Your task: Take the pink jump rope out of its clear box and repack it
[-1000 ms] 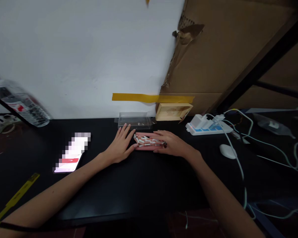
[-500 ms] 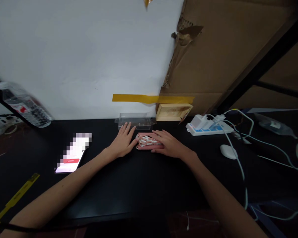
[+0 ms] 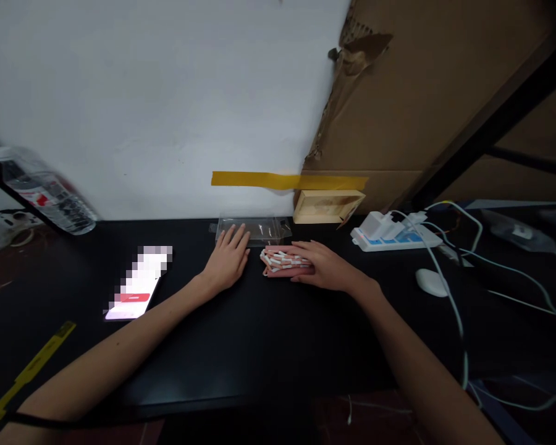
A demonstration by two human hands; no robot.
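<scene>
One left hand [image 3: 225,264]: grip empty, fingers extended over the clear case [image 3: 263,230].
Pink bundle [image 3: 285,262]: on the desk [image 3: 241,346], right of that hand, apart; long axis left-right.
Right hand [image 3: 328,266]: nearer, grip closed around the bundle's right end.

A white wall [image 3: 167,93] and brown cardboard [image 3: 426,93] stand behind the black tabletop [image 3: 259,346]; reddish floor [image 3: 370,423] shows below it.

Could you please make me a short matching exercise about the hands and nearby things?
1. Left hand
2. Right hand
3. Phone
4. Tape

A. Yellow, above the clear tray
B. On the pink-and-white bundle
C. Nearest the clear tray
D. Lit up

Right pairs: 1-C, 2-B, 3-D, 4-A.
</scene>
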